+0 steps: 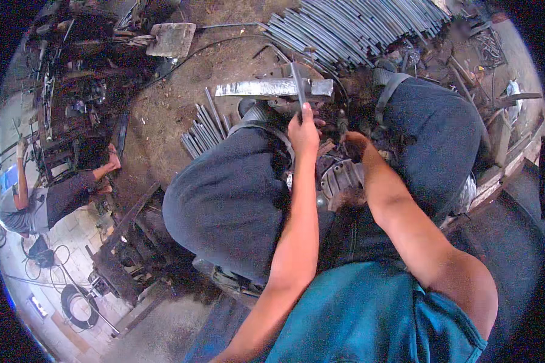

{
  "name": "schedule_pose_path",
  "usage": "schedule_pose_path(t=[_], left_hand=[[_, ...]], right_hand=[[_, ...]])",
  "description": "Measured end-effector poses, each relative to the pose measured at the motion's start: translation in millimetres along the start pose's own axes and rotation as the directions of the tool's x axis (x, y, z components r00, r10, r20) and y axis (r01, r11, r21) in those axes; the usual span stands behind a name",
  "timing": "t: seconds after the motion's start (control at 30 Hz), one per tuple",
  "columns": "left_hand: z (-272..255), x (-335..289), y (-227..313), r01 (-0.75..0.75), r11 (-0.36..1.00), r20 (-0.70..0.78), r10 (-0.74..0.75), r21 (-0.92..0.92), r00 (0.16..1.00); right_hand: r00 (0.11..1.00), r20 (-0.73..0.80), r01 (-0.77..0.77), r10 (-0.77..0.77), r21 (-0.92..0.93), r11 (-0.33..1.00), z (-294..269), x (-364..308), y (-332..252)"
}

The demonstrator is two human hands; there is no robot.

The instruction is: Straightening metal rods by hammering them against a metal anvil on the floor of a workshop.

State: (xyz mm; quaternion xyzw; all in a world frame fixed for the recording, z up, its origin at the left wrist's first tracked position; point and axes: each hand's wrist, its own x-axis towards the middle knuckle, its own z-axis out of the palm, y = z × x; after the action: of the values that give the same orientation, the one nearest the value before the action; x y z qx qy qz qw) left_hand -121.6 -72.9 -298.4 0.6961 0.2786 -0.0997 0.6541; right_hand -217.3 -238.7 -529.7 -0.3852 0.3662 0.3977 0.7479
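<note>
My left hand (306, 130) is closed round the lower end of a grey metal rod (298, 81), which points up and away from me. The rod crosses a shiny, silvery curved metal piece (254, 88) between my knees. To the right, my right hand (356, 145) is closed at a dark part of the machinery; what its fingers hold is hidden in shadow. Just below both hands sits a ribbed metal motor housing (340, 179).
A large pile of long metal rods (357, 30) lies at the far right, and a smaller bundle (203, 133) lies beside my left knee. A flat shovel-like plate (171, 40) is at far left. Another person (33, 202) sits at left near dark machinery and a coiled hose (79, 307).
</note>
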Motion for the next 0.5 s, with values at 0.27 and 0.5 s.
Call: schedule_pose_path(t=[0.27,0.5], left_hand=[[-0.2,-24.9,17.4,0.010,0.934,0.036,-0.025,0.357,0.999],[49.8,-49.4,8.6,-0.063,0.845,-0.057,0.110,0.532,0.992]], right_hand=[[0.930,-0.335,0.076,-0.149,-0.221,0.972,6.2,-44.0,27.4],[0.674,-0.637,0.127,-0.375,-0.400,0.908,8.0,-57.9,-72.3]])
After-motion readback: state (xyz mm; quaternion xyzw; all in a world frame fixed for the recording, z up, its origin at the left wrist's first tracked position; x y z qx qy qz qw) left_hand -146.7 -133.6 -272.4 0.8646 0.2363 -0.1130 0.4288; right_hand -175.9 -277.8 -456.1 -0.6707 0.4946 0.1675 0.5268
